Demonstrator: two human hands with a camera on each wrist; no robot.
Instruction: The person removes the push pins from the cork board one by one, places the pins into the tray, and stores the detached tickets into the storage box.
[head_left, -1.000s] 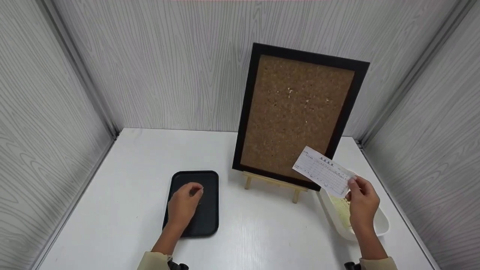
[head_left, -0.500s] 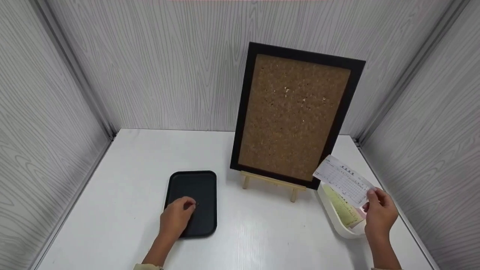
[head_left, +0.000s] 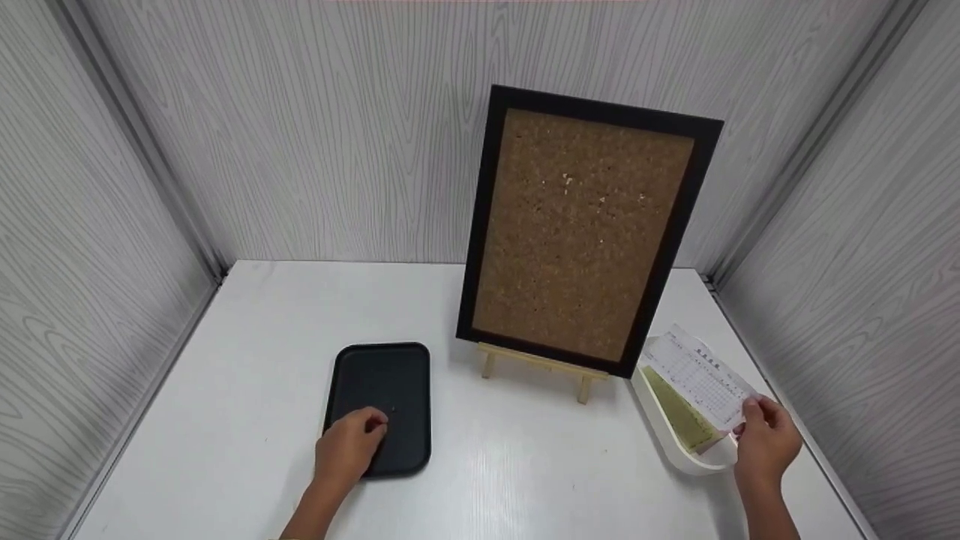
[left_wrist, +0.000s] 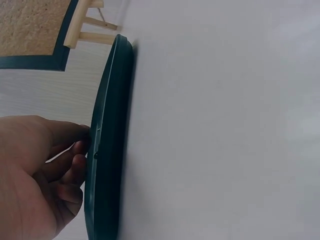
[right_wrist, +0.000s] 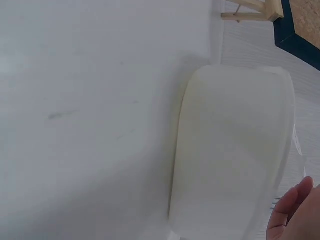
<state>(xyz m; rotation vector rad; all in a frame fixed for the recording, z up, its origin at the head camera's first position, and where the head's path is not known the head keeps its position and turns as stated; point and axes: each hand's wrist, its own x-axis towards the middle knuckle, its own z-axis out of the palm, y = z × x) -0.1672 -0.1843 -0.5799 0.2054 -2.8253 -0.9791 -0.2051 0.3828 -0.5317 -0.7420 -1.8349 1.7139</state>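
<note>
In the head view my right hand (head_left: 769, 441) pinches the near corner of a white printed form (head_left: 701, 379), a paper slip with a grid of lines. The slip lies over the white bin (head_left: 675, 446), where a yellow-green printed slip (head_left: 679, 412) shows below it. My left hand (head_left: 349, 444) is low over the black tray (head_left: 409, 450), fingers bent together; whether anything is between the fingertips cannot be made out. A tiny dark piece (head_left: 393, 409) lies on the tray by those fingertips. The left wrist view shows the fingertips (left_wrist: 82, 132) at the tray's rim.
A black-framed cork board (head_left: 585, 240) leans on a small wooden easel (head_left: 544, 360) at the back of the white table (head_left: 510, 450). Its surface bears several pale nicks. Grey wood-grain panels (head_left: 360, 135) enclose the table at the back and sides.
My right hand has carried the white form right and down, from in front of the board's lower corner to over the bin. The left hand has come down and nearer across the tray.
</note>
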